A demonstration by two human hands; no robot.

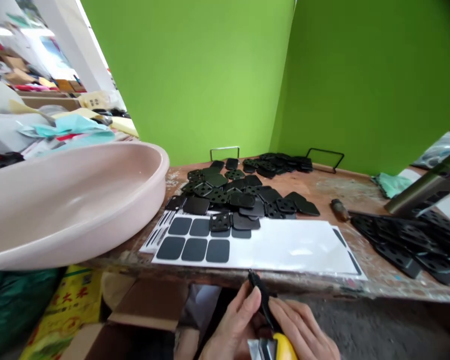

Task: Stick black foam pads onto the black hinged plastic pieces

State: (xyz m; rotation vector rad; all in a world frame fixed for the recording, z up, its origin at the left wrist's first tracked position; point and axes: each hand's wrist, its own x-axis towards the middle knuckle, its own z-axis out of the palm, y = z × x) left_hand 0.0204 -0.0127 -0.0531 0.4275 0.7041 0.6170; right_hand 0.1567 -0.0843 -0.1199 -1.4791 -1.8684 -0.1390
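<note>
My left hand (pixel 234 322) pinches a black plastic piece (pixel 261 297), seen nearly edge-on, just below the table's front edge. The fingers of my right hand (pixel 305 327) are pressed together against the other side of that piece. Below it, by my right hand, is a yellow and silver thing (pixel 285 347), cut off by the frame; I cannot tell what it is. On the table in front lies a white sheet (pixel 292 245) with dark rounded-square stickers (pixel 194 249). Two black pieces (pixel 245 221) rest on the sheet, and a pile of similar pieces (pixel 225 192) lies behind it.
A large pale pink basin (pixel 135 215) overhangs the table's left side. More black pieces (pixel 408 245) are stacked at right, near a metal cylinder (pixel 423 185) and a small brown bottle-like object (pixel 339 210). Green panels (pixel 210 75) stand behind. An open cardboard box (pixel 146 305) sits below left.
</note>
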